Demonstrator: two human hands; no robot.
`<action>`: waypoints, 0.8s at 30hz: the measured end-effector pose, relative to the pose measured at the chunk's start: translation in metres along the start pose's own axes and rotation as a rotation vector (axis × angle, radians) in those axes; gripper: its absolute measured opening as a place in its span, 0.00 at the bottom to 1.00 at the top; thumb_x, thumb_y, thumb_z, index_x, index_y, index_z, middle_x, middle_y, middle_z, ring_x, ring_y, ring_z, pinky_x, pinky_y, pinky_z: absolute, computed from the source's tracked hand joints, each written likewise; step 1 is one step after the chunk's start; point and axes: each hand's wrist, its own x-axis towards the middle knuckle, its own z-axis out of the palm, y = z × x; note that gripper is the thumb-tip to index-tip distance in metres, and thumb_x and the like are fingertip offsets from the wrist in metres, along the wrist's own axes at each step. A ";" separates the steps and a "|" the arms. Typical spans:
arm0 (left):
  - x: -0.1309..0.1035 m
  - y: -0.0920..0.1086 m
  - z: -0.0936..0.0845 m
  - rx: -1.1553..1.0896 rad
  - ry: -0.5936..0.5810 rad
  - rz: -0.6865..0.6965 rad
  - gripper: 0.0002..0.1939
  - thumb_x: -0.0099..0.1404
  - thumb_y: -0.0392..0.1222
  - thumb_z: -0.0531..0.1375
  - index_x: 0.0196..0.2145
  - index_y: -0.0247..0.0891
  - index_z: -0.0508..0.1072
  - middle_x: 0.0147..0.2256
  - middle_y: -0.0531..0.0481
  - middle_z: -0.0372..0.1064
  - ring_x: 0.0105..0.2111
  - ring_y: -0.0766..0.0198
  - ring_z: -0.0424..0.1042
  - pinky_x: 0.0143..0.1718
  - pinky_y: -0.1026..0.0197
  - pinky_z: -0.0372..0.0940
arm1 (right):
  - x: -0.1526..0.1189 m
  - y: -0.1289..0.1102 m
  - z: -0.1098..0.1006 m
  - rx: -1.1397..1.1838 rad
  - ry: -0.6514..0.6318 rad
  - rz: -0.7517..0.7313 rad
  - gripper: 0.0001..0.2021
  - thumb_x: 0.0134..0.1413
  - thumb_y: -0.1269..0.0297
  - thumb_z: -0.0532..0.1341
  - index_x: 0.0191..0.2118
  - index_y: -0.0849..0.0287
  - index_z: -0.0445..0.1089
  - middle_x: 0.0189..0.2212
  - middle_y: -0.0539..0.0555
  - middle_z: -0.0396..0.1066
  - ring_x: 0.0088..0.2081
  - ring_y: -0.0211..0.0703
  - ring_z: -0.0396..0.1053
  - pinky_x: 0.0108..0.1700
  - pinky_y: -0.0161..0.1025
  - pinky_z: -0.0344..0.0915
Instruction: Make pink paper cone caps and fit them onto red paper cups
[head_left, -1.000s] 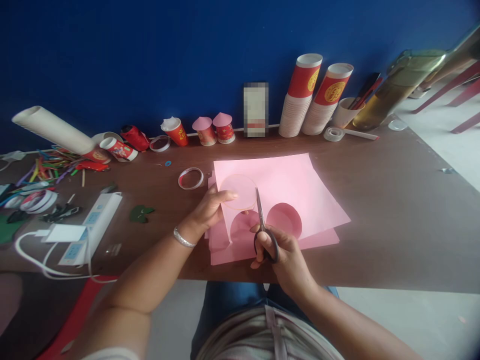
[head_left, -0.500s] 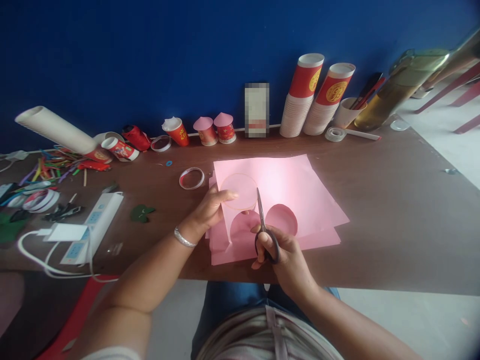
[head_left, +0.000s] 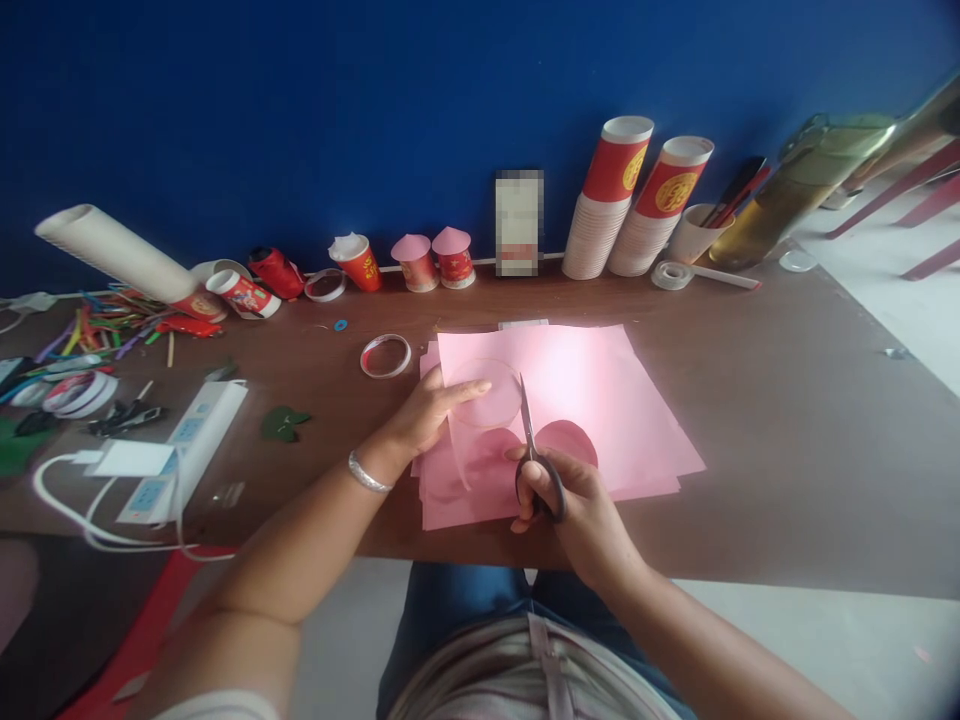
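Currently, left hand (head_left: pixel 431 412) grips the pink sheet (head_left: pixel 574 385), thumb pressed inside the drawn circle (head_left: pixel 504 405). Right hand (head_left: pixel 585 505) has fingers curled around the handles of the scissors (head_left: pixel 529 425), blades beside the circle's right edge. Sheet sits over further pink paper (head_left: pixel 442 508) on the brown table (head_left: pixel 787 450).

One left hand (head_left: pixel 427 412), one right hand (head_left: pixel 577 492), one pair of scissors (head_left: pixel 528 425), one bracelet (head_left: pixel 367 473). Pink sheets (head_left: pixel 630 420): at least two, perhaps more, since they overlap. Rounded gaps (head_left: pixel 576 440) in the top sheet: two. Drawn circles (head_left: pixel 501 400): one. Three cup stacks (head_left: pixel 596 235), two cone-topped cups (head_left: pixel 415 274), one power strip (head_left: pixel 206 420), one charger (head_left: pixel 135 458), one bottle (head_left: pixel 806 185).
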 end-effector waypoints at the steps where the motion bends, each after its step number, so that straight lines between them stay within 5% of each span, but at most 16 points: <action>1: 0.000 0.000 -0.001 0.006 -0.014 0.005 0.17 0.58 0.40 0.73 0.45 0.36 0.81 0.42 0.47 0.81 0.47 0.52 0.77 0.53 0.53 0.68 | 0.001 0.000 0.000 -0.003 -0.004 -0.002 0.24 0.55 0.41 0.69 0.41 0.60 0.75 0.21 0.44 0.67 0.20 0.36 0.72 0.27 0.33 0.70; 7: -0.002 0.003 -0.003 0.020 -0.063 -0.002 0.13 0.59 0.40 0.72 0.41 0.35 0.80 0.37 0.47 0.80 0.43 0.52 0.78 0.51 0.54 0.69 | 0.003 0.000 -0.004 -0.027 -0.018 -0.019 0.23 0.54 0.40 0.69 0.33 0.59 0.72 0.22 0.45 0.67 0.21 0.36 0.70 0.27 0.35 0.74; 16: -0.004 0.011 0.001 0.028 -0.156 -0.017 0.20 0.62 0.41 0.69 0.51 0.34 0.79 0.43 0.42 0.81 0.47 0.49 0.77 0.50 0.54 0.70 | 0.002 0.000 -0.008 -0.090 0.009 -0.017 0.26 0.53 0.39 0.70 0.43 0.60 0.76 0.21 0.45 0.67 0.21 0.38 0.70 0.28 0.38 0.75; 24: -0.004 0.010 0.000 0.048 -0.182 -0.019 0.21 0.62 0.43 0.69 0.51 0.33 0.79 0.42 0.41 0.80 0.47 0.48 0.77 0.50 0.53 0.70 | 0.002 0.000 -0.009 -0.093 0.002 -0.021 0.26 0.53 0.40 0.70 0.44 0.60 0.77 0.21 0.45 0.67 0.21 0.38 0.71 0.28 0.37 0.74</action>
